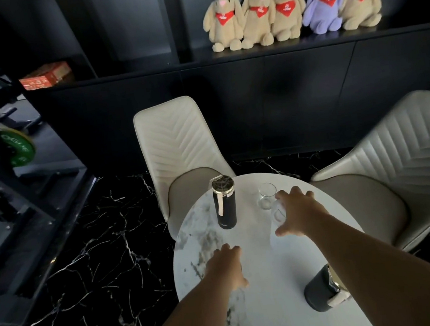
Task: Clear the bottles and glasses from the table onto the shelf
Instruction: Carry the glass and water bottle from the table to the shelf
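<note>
On the round white marble table (271,303) a black bottle (225,207) with a cream strap stands upright at the far side. A short clear glass (267,197) stands to its right. A second clear glass (277,216) is partly under my right hand (297,214), whose fingers are spread around it from the right. My left hand (226,266) hovers over the table's left part, holding nothing. Another dark bottle (320,293) stands near the right edge, partly hidden by my right forearm. The black shelf (145,70) runs along the back wall.
Two cream chairs, one (178,150) behind the table and one (400,170) at the right, stand between the table and the shelf. Several plush bunnies (291,11) and a red box (45,75) sit on the shelf. Gym equipment (0,148) is at the left.
</note>
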The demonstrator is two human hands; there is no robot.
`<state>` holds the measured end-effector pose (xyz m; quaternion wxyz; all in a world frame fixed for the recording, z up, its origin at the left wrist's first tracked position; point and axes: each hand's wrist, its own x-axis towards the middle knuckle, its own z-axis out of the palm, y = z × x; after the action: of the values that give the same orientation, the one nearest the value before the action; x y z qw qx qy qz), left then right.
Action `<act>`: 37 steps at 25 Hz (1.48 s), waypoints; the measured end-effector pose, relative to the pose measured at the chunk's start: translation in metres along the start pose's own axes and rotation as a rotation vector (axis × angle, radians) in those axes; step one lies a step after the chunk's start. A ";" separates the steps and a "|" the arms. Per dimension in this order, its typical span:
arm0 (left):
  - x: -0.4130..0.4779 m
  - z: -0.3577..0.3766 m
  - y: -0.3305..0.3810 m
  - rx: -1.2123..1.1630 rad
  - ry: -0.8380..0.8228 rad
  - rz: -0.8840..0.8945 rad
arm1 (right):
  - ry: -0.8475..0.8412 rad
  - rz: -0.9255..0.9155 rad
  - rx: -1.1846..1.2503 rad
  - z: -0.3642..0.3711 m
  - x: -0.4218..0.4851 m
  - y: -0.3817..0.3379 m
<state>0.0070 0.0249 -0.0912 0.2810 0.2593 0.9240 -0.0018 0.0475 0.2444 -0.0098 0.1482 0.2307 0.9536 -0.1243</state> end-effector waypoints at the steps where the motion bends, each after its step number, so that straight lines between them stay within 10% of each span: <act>1: 0.002 0.004 0.000 0.007 0.005 -0.007 | 0.014 0.004 -0.005 0.001 0.000 -0.001; 13: -0.020 -0.009 -0.023 -0.018 0.100 0.053 | 0.028 -0.024 -0.055 -0.011 -0.011 -0.013; 26: -0.139 -0.295 -0.126 -0.115 0.550 0.009 | 0.221 -0.348 -0.078 -0.271 -0.058 -0.151; 37: -0.128 -0.419 -0.250 -0.436 0.789 0.016 | 0.369 -0.429 -0.081 -0.332 0.028 -0.328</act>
<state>-0.2396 -0.1903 0.2933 -0.0446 0.1819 0.9372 0.2943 -0.2073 0.0736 0.3433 -0.0484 0.0362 0.9957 -0.0703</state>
